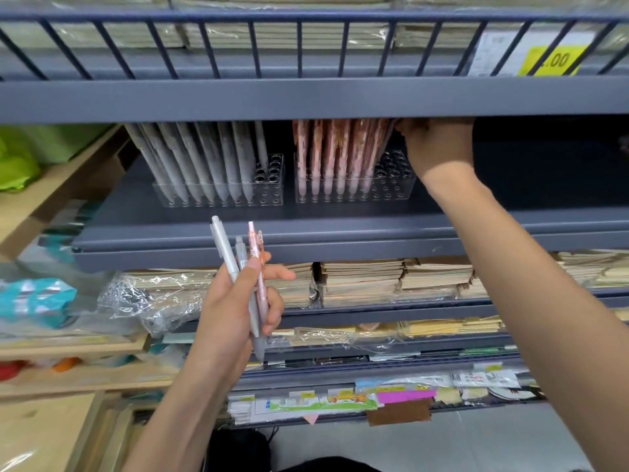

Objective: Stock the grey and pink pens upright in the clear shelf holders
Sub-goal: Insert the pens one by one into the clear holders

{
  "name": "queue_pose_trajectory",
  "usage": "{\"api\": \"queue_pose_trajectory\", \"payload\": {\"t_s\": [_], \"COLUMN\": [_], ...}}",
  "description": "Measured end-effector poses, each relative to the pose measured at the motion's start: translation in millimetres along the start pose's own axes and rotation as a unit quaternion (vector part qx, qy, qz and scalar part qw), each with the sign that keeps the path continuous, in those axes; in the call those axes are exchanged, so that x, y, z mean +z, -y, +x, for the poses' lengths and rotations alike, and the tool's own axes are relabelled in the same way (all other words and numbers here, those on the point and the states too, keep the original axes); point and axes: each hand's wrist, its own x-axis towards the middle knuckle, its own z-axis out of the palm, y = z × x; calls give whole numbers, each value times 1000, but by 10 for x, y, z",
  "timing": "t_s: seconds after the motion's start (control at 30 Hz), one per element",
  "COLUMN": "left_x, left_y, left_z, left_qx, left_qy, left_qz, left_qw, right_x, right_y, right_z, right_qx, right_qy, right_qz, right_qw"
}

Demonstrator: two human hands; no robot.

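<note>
The grey shelf carries two clear holders near its front edge: the left holder full of grey pens, the right holder part full of pink pens, each with free holes at its right end. The right hand reaches the pink tops. The shelf above hides its fingertips, so its grip cannot be told. The left hand grasps the spare pens, near upright, tips down, just below the front edge, with the holders up and beyond.

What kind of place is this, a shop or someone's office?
Probably a stationery shop: a yellow price tag, clear holders packed with matching pens, and wrapped paper stacks below.
</note>
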Motion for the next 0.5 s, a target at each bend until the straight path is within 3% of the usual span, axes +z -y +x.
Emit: {"api": "queue_pose_trajectory", "payload": {"t_s": [0.5], "left_x": [73], "left_y": [59], "left_z": [-13], "left_qx": [6], "left_qy": [27], "left_qz": [48], "left_qw": [998], "right_x": [97], "right_y": [-8], "right_z": [49], "right_qx": [6], "right_qy": [83], "right_qz": [-62], "right_qw": [995]}}
